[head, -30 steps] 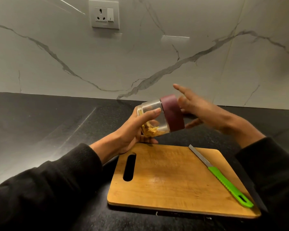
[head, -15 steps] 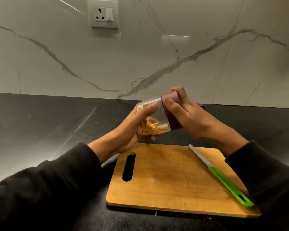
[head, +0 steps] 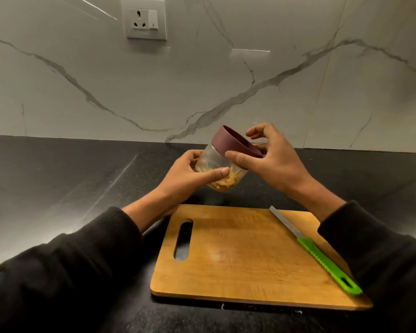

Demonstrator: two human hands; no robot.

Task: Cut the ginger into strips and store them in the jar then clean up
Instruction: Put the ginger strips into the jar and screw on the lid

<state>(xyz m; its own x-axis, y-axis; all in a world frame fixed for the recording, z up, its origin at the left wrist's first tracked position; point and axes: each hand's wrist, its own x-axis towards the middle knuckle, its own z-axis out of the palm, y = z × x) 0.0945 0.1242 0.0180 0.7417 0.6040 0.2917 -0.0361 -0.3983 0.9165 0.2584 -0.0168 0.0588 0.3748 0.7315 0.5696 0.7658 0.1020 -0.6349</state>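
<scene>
A small clear jar point(head: 214, 162) with ginger strips point(head: 228, 182) at its bottom is held in the air above the far edge of the wooden cutting board point(head: 250, 267). My left hand point(head: 187, 176) grips the jar's clear body from the left. My right hand point(head: 271, 157) grips the maroon lid point(head: 231, 143) on top of the jar, thumb on its near side and fingers over its far side. The jar tilts with its lid toward the upper right. A knife with a green handle point(head: 327, 265) lies on the board's right side, blade pointing away from me.
The board lies on a black stone counter point(head: 70, 183) that runs back to a white marble wall. A wall socket point(head: 143, 19) sits high on that wall, left of the hands. A few tiny ginger bits lie on the board and at its front edge.
My right hand, open beside the lid a second ago, has closed on the lid. The jar has swung from lying nearly sideways to a more upright tilt.
</scene>
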